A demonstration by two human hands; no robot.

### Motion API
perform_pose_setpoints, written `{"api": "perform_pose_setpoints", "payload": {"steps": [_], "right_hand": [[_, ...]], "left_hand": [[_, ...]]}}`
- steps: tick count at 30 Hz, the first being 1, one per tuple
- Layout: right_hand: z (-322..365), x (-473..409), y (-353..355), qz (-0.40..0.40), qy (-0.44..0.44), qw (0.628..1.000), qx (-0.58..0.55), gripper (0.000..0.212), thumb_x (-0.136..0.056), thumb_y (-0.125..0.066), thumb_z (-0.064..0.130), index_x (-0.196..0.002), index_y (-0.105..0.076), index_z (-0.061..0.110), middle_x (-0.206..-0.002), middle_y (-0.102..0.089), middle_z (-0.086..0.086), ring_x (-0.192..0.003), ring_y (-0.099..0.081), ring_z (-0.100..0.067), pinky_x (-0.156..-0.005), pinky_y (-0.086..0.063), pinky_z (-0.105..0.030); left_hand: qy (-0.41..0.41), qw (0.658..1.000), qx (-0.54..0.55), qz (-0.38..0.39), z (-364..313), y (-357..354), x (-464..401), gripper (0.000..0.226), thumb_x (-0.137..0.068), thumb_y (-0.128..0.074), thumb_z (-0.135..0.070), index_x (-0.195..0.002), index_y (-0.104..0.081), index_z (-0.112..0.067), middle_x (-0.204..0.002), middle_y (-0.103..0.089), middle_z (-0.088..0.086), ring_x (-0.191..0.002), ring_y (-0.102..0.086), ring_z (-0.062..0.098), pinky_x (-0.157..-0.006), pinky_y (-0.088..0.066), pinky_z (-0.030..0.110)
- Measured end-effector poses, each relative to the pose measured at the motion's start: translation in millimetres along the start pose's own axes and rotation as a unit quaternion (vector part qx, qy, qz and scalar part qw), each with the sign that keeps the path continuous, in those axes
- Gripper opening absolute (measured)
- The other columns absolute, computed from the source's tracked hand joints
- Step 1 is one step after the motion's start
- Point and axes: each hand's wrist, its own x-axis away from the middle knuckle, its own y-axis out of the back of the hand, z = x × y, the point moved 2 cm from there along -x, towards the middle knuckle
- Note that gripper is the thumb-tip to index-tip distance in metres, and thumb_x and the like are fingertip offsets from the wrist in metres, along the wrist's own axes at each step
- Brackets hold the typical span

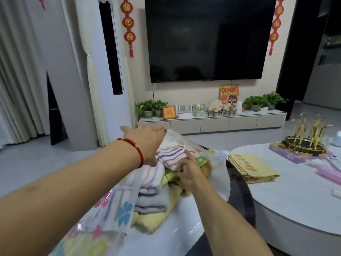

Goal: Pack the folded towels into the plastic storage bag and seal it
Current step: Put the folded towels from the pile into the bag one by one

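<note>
A person packs folded towels into a clear plastic storage bag (110, 204) printed with pink and blue flowers, at the centre and lower left of the frame, on a white table (287, 198). The left hand (147, 143), a red bracelet (137, 150) at its wrist, reaches over the pile to the bag's far edge; its fingers disappear behind the plastic, so whether they pinch the film or only lift it cannot be told, though the raised sheet suggests the mouth is being held open to give the towels room. The right hand (188, 169), just right of centre, rests curled fingers on the striped towel (171, 156) at the top of the stack, index finger extended along the cloth, apparently pressing and steering it under the plastic. Below it lie a second striped towel, a grey towel (149, 202) and yellow ones, partly covered by the bag's film at the lower left. 1 more folded yellow towel (251, 167) waits on the table at the right of the frame, apart from the bag, probably next in line. The bag is not yet sealed. A gold rack (308, 139) stands at the far right; a dark television (208, 37) fills the wall above.
</note>
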Motion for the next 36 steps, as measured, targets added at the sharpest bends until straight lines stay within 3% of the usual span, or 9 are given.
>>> {"api": "perform_pose_setpoints", "payload": {"steps": [2,6,9,13,21,25,30,33,36], "right_hand": [[-9.5,-3.0,16.8,0.020,0.022,0.998,0.049,0.068,-0.091,-0.046,-0.024,-0.149,-0.045,0.012,-0.137,-0.054,-0.018,-0.115,-0.056,-0.029,-0.096,-0.056,-0.054],[5.0,6.7,29.5,0.027,0.001,0.997,0.078,0.059,-0.094,-0.043,-0.019,-0.139,-0.053,0.019,-0.098,-0.056,-0.016,-0.091,-0.058,-0.031,-0.085,-0.060,-0.049],[23.4,26.5,39.9,0.030,-0.001,0.982,0.188,0.041,-0.097,-0.045,-0.012,-0.129,-0.063,0.007,-0.100,-0.063,-0.023,-0.085,-0.066,-0.035,-0.064,-0.062,-0.040],[47.0,50.3,77.5,0.025,0.016,0.936,0.350,0.031,-0.097,-0.050,-0.004,-0.112,-0.074,0.008,-0.112,-0.073,-0.019,-0.091,-0.073,-0.028,-0.074,-0.065,-0.037],[117.0,54.5,206.5,-0.171,0.122,0.869,0.449,0.030,-0.091,-0.051,-0.007,-0.084,-0.076,0.007,-0.084,-0.073,-0.017,-0.061,-0.063,-0.021,-0.061,-0.052,-0.034],[137.3,23.5,265.6,-0.269,0.121,0.798,0.526,0.022,-0.096,-0.056,0.009,-0.099,-0.078,0.011,-0.108,-0.075,-0.015,-0.095,-0.068,-0.033,-0.087,-0.059,-0.045],[126.9,-26.3,303.0,-0.302,0.081,0.700,0.643,0.033,-0.099,-0.054,0.028,-0.127,-0.068,0.015,-0.135,-0.063,-0.015,-0.120,-0.057,-0.037,-0.102,-0.051,-0.044],[126.2,-56.1,316.0,-0.293,0.137,0.624,0.712,0.035,-0.098,-0.055,0.034,-0.128,-0.066,0.020,-0.151,-0.048,-0.016,-0.141,-0.040,-0.034,-0.115,-0.035,-0.049],[141.0,-90.2,323.0,-0.282,0.160,0.619,0.715,0.034,-0.100,-0.054,0.033,-0.132,-0.059,0.021,-0.147,-0.049,-0.014,-0.137,-0.045,-0.035,-0.113,-0.031,-0.053]], "left_hand": [[-0.004,1.000,-0.008,-0.010,-0.6,-2.9,-0.1,0.094,-0.077,-0.075,-0.043,-0.153,-0.023,-0.026,-0.161,-0.019,-0.011,-0.131,-0.040,0.035,-0.092,-0.043,0.070],[-0.003,1.000,0.004,-0.010,-6.6,-3.1,2.0,0.092,-0.080,-0.073,-0.045,-0.154,-0.022,-0.026,-0.163,-0.017,-0.011,-0.134,-0.038,0.035,-0.095,-0.041,0.071],[-0.010,1.000,0.001,-0.018,-16.4,-5.3,4.4,0.089,-0.080,-0.072,-0.047,-0.152,-0.025,-0.027,-0.163,-0.017,-0.009,-0.134,-0.039,0.036,-0.096,-0.039,0.072],[-0.020,0.999,-0.010,-0.031,-39.3,-13.6,2.0,0.084,-0.081,-0.069,-0.049,-0.150,-0.028,-0.028,-0.166,-0.009,-0.006,-0.135,-0.036,0.038,-0.096,-0.037,0.071],[-0.065,0.996,-0.016,-0.060,-100.9,-27.5,-28.4,0.066,-0.078,-0.069,-0.045,-0.139,-0.047,-0.028,-0.159,-0.024,-0.002,-0.135,-0.036,0.037,-0.098,-0.038,0.068],[-0.090,0.994,-0.001,-0.066,-129.1,-37.4,-52.9,0.068,-0.078,-0.068,-0.046,-0.141,-0.044,-0.033,-0.162,-0.021,-0.002,-0.135,-0.034,0.040,-0.099,-0.036,0.069],[-0.115,0.988,0.028,-0.098,-152.0,-50.6,-81.6,0.055,-0.085,-0.046,-0.055,-0.135,-0.051,-0.034,-0.140,-0.044,-0.002,-0.120,-0.047,0.035,-0.092,-0.046,0.055],[-0.103,0.989,0.061,-0.089,-156.8,-56.2,-95.6,0.054,-0.086,-0.042,-0.059,-0.134,-0.053,-0.036,-0.135,-0.049,-0.005,-0.118,-0.048,0.032,-0.090,-0.047,0.051],[-0.099,0.988,0.076,-0.096,-155.0,-62.2,-103.5,0.057,-0.083,-0.046,-0.061,-0.135,-0.052,-0.040,-0.133,-0.053,-0.010,-0.116,-0.051,0.030,-0.086,-0.050,0.047]]}}
